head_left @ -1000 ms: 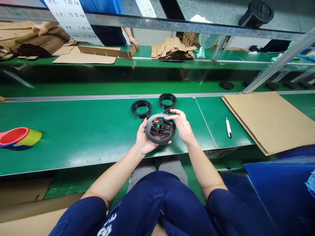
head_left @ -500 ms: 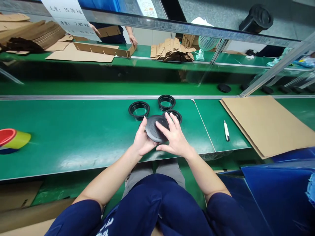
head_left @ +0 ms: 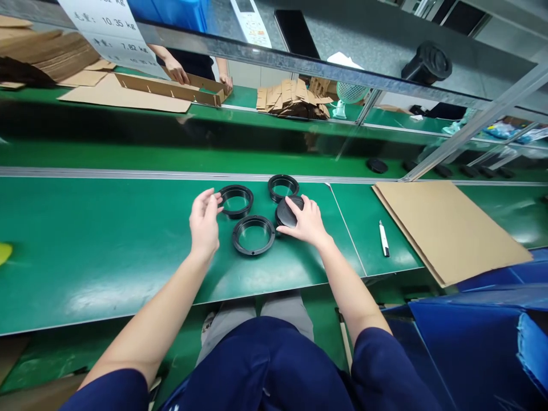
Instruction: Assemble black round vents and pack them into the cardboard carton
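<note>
On the green bench, my right hand (head_left: pixel 306 220) grips a black round lid (head_left: pixel 287 211) from above, its fingers and thumb spread across the disc. The lid sits at the place of the right-hand ring, which it mostly covers. My left hand (head_left: pixel 205 222) is raised, fingers loosely bent and holding nothing, by the edge of a black flanged ring (head_left: pixel 236 201). Whether its fingertips touch that ring I cannot tell. A second black ring (head_left: pixel 254 235) lies nearer to me, between my hands. Behind the lid is another open ring (head_left: pixel 283 187).
A white cutter-like pen (head_left: pixel 383 238) and stacked cardboard sheets (head_left: pixel 449 228) lie to the right. Several black lids (head_left: pixel 377 165) line the back ledge. Beyond the metal rail (head_left: pixel 257 51), another person's hands (head_left: pixel 177 71) hold a cardboard frame. A blue bin (head_left: pixel 466 337) stands at lower right.
My hands have separated. A ring now lies in front where they were together; my left hand has moved left to the far-left ring, and my right hand has carried the lid onto the right-hand ring.
</note>
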A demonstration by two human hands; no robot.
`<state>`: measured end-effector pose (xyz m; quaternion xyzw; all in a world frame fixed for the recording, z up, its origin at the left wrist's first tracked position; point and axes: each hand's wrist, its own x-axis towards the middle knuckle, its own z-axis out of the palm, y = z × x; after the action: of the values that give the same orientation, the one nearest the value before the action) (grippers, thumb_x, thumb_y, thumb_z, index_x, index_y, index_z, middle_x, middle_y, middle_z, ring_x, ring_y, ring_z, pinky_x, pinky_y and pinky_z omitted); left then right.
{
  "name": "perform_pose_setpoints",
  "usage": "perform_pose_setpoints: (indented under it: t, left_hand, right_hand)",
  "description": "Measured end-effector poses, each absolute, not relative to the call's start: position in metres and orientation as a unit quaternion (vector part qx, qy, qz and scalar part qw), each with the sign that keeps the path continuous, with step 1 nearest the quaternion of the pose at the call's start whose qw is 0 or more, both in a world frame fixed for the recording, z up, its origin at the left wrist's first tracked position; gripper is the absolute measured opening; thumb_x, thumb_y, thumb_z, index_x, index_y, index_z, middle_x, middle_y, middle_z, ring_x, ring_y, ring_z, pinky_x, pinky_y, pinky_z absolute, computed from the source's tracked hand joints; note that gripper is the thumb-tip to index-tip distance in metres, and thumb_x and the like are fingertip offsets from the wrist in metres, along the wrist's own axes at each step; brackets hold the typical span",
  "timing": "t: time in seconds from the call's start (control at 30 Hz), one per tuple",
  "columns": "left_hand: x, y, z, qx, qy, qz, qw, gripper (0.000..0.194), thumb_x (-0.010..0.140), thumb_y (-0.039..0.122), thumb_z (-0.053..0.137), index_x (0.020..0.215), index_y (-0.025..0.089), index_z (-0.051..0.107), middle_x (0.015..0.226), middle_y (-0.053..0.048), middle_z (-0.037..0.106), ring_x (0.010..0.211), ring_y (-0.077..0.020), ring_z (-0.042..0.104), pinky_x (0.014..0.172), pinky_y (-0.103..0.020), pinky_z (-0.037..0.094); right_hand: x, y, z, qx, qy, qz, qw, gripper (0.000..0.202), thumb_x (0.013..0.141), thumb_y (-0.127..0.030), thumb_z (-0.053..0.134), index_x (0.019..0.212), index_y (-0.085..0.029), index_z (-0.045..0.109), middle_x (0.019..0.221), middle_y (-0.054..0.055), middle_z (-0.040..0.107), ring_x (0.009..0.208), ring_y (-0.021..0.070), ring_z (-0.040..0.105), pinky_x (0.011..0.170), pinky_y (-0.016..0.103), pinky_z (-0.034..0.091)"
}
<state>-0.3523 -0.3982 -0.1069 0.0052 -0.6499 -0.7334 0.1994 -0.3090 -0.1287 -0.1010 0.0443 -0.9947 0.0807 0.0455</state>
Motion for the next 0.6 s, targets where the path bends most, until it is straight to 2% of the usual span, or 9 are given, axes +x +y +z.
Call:
perform_pose_setpoints:
  t: [0.1,0.2,0.27,0.33,0.4,0.53,0.6]
  left_hand:
    - [-0.366,-0.415,-0.129,0.045,-0.657,-0.719,0.223,0.04,0.09,0.048,0.065,0.118,0.02,0.064,0.119,-0.011,0.069,0.11,-0.0198,0.067,0.091,-0.03,0.054]
    - [-0.37,-0.422,-0.148,0.068,-0.663,-0.707,0.235,0.036,0.089,0.043,0.065,0.116,0.019,0.065,0.116,-0.01,0.07,0.108,-0.0197,0.068,0.092,-0.031,0.054]
    - [-0.373,-0.424,-0.157,0.079,-0.671,-0.698,0.237,0.034,0.088,0.04,0.064,0.114,0.018,0.066,0.113,-0.01,0.07,0.107,-0.02,0.068,0.095,-0.033,0.054]
    - [-0.375,-0.425,-0.161,0.079,-0.683,-0.685,0.242,0.034,0.089,0.04,0.063,0.114,0.018,0.066,0.113,-0.01,0.071,0.107,-0.0202,0.068,0.097,-0.035,0.054]
    - [-0.378,-0.427,-0.163,0.071,-0.692,-0.67,0.26,0.034,0.09,0.042,0.062,0.115,0.019,0.066,0.113,-0.009,0.071,0.108,-0.0204,0.068,0.099,-0.036,0.054]
    - [-0.382,-0.437,-0.169,0.065,-0.694,-0.654,0.296,0.036,0.09,0.043,0.065,0.115,0.018,0.068,0.11,-0.009,0.071,0.104,-0.0212,0.069,0.099,-0.037,0.054]
    - [-0.384,-0.44,-0.172,0.06,-0.695,-0.651,0.299,0.035,0.09,0.042,0.066,0.115,0.018,0.068,0.108,-0.008,0.071,0.102,-0.0211,0.069,0.099,-0.037,0.054]
  right_hand:
    - [-0.303,-0.127,-0.106,0.044,-0.997,0.062,0.013,0.102,0.081,-0.078,0.068,0.163,-0.03,0.03,0.164,0.021,0.024,0.145,0.0486,0.029,0.116,0.059,0.028]
    - [-0.296,-0.121,-0.101,0.047,-0.997,0.065,-0.022,0.087,0.094,-0.074,0.052,0.164,-0.029,0.026,0.168,0.019,0.019,0.152,0.0451,0.02,0.12,0.061,0.022]
    - [-0.295,-0.117,-0.092,0.063,-0.995,0.077,0.003,0.077,0.103,-0.067,0.036,0.165,-0.024,0.023,0.17,0.016,0.014,0.156,0.0395,0.011,0.123,0.061,0.015]
    - [-0.297,-0.118,-0.084,0.062,-0.991,0.089,0.076,0.072,0.107,-0.06,0.025,0.166,-0.02,0.019,0.171,0.014,0.012,0.158,0.0336,0.007,0.125,0.058,0.01]
    - [-0.301,-0.124,-0.083,0.043,-0.987,0.092,0.128,0.07,0.108,-0.054,0.023,0.166,-0.016,0.019,0.171,0.014,0.015,0.159,0.0305,0.009,0.127,0.055,0.008]
    - [-0.311,-0.134,-0.105,0.074,-0.991,0.099,0.041,0.066,0.108,-0.05,0.026,0.162,-0.013,0.03,0.168,0.014,0.025,0.157,0.0276,0.018,0.128,0.054,0.009]
    - [-0.316,-0.125,-0.117,0.038,-0.989,0.137,0.046,0.067,0.106,-0.05,0.03,0.161,-0.012,0.032,0.168,0.015,0.025,0.157,0.0276,0.019,0.127,0.056,0.009]
